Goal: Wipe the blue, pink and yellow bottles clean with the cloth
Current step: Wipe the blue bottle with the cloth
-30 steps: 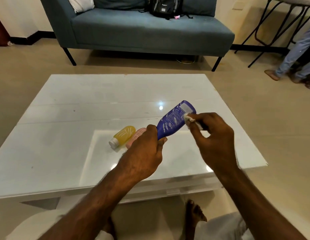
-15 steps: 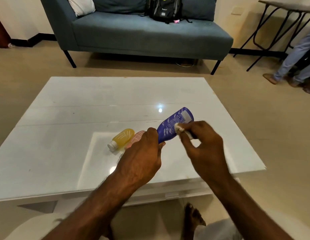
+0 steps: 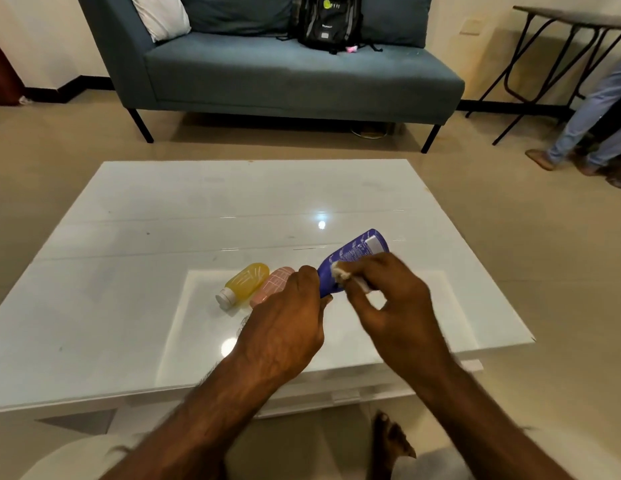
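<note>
Blue plastic bottle with white print [image 3: 354,258] is being held tilted above the glossy white counter [image 3: 129,258], its flat base pointing up and away. The left hand [image 3: 285,327] is closing round its lower end, while the right hand [image 3: 388,299] is pinching a small white cloth [image 3: 341,273] between thumb and fingertips and pressing it against the bottle's side. Just left of the left hand, a pink ribbed plastic bottle [image 3: 276,284] and a translucent yellow plastic bottle with a white cap [image 3: 243,284] are lying side by side on the counter, touching. Beyond the counter a teal fabric sofa [image 3: 285,77] is carrying a black backpack [image 3: 328,22].
</note>
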